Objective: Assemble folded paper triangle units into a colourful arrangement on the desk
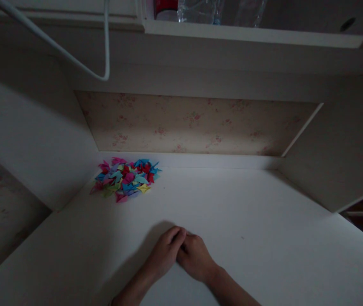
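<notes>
The left hand (166, 250) and right hand (197, 257) meet at the frame's lower middle, fingers curled in with nothing showing in them, while the folded papers (129, 178) lie heaped left of centre, where a careless sweep could scatter them.

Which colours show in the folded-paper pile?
The pile includes pink, red, blue, yellow, green and lilac; head view.

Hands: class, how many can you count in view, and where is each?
2: the left hand and the right hand, side by side and touching, at the white table's near middle. Some fingers are hidden.
</notes>
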Tool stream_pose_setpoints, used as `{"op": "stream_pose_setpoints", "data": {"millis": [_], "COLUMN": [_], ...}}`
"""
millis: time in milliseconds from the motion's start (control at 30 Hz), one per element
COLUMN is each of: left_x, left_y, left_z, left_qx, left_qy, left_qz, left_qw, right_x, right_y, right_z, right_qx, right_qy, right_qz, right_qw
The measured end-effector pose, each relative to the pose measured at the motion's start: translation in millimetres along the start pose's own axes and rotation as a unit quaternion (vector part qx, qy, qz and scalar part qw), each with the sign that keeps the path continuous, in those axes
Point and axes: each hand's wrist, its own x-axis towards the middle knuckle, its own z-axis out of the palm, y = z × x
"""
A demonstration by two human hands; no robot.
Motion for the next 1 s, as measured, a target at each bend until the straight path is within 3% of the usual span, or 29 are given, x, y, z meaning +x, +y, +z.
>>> {"op": "stream_pose_setpoints", "data": {"millis": [333,400,467,567,633,700,767,833,1000], "left_x": [-1,2,12,38,62,84,102,113,120], "left_y": [5,3,2,5,11,19,25,27,22], "left_z": [-1.7,-12.5,-32.4,-75.4,-105.5,-131.0,-149.9,-162.6,-177.9], "left_qx": [0.034,0.072,0.126,0.27,0.402,0.518,0.607,0.648,0.661], "left_qy": [0.0,0.036,0.112,0.212,0.249,0.257,0.227,0.199,0.145], "left_qz": [0.017,0.036,0.05,0.08,0.124,0.136,0.117,0.105,0.107], "left_qw": [0.999,0.996,0.984,0.936,0.872,0.804,0.752,0.727,0.728], "right_x": [1,2,4,6,7,8,8,8,7], "right_y": [1,-1,-1,0,2,5,7,8,7], "right_z": [0,0,-1,-2,-2,-3,-3,-4,-7], "right_qx": [-0.004,-0.006,0.001,0.051,0.105,0.146,0.163,0.167,0.157], "right_qy": [-0.001,0.002,0.014,0.037,0.055,0.072,0.079,0.075,0.064], "right_qz": [0.0,-0.003,0.003,0.008,-0.003,-0.012,-0.009,-0.003,0.0], "right_qw": [1.0,1.0,1.0,0.998,0.993,0.987,0.983,0.983,0.986]}}
